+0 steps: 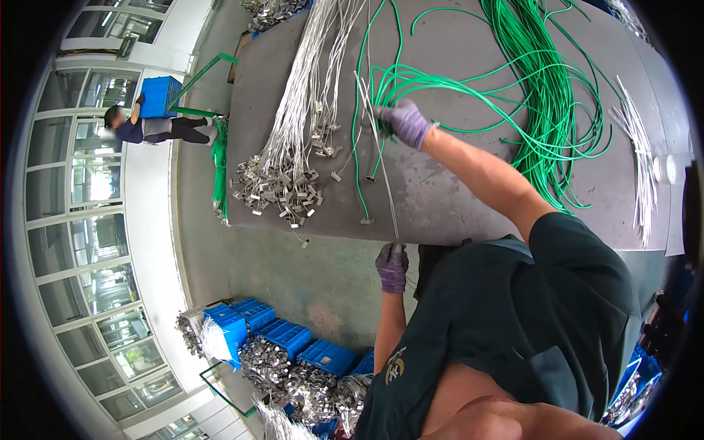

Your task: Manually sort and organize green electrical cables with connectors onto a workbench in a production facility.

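Observation:
My left hand [392, 268], in a purple-grey glove, is at the table's near edge, closed on the lower end of a thin silvery wire [389, 187]. That wire runs up to my right hand [407, 123], gloved alike, whose fingers are pinched around its upper part above the table. Looped green cables [440, 82] pass right beside the right hand's fingers; whether it grips any of them is hidden. Just left of the wire lies a single green cable [357, 147] with a small metal piece [367, 221] at its end.
A bundle of silvery wires [297, 110] with metal end blocks [282, 191] lies left on the grey table [455, 198]. Green cables [543, 103] and white strips [639, 158] lie right. Blue crates [326, 356] with metal parts stand below. A person [158, 130] carries a blue crate [160, 97].

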The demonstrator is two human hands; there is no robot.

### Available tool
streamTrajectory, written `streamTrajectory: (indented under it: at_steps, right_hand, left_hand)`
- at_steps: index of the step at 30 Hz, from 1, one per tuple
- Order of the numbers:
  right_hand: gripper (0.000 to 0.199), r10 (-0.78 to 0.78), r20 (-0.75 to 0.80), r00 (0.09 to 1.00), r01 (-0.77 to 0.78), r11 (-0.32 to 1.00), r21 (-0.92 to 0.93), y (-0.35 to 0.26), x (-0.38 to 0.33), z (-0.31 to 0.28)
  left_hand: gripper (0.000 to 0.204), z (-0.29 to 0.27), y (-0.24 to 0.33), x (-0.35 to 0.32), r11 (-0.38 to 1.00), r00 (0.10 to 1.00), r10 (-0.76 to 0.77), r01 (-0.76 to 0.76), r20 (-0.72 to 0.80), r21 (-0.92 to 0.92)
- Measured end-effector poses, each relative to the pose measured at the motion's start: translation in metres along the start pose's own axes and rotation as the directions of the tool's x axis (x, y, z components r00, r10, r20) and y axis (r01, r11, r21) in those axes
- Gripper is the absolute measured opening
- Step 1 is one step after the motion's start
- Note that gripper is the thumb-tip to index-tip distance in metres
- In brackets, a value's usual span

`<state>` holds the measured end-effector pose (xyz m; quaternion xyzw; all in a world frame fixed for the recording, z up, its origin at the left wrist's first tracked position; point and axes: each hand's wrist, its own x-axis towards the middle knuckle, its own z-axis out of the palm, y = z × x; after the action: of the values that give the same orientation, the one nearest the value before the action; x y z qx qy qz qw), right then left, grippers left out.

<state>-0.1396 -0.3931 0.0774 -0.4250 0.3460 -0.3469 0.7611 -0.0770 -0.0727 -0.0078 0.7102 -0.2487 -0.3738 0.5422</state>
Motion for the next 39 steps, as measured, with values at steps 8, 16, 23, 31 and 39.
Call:
streamTrajectory:
  at_steps: [8,16,23,31,39]
  right_hand:
    - [0.032,-0.118,-0.066,0.991,0.127,0.979,0.159,-0.057,0.032,-0.026]
    - [0.028,-0.201,-0.095,0.975,0.201,0.980,-0.014,-0.074,0.037,-0.040]
    - [0.029,-0.147,-0.095,0.985,0.144,0.989,-0.032,-0.073,0.039,-0.041]
    - [0.030,-0.157,-0.101,0.982,0.155,0.988,-0.024,-0.071,0.034,-0.037]
    - [0.031,-0.117,-0.046,0.992,0.116,0.993,-0.021,-0.069,0.032,-0.037]
  left_hand:
    - [0.030,0.001,0.003,-0.012,0.987,0.986,-0.149,0.153,0.070,-0.056]
    - [0.026,-0.004,0.001,-0.011,0.982,0.982,-0.179,0.182,0.065,-0.040]
    - [0.025,-0.010,-0.005,-0.011,0.982,0.982,-0.188,0.189,0.033,-0.029]
    - [0.025,-0.016,-0.012,-0.009,0.984,0.984,-0.178,0.178,0.009,-0.017]
    - [0.026,-0.015,-0.003,-0.011,0.972,0.976,-0.212,0.215,0.042,-0.090]
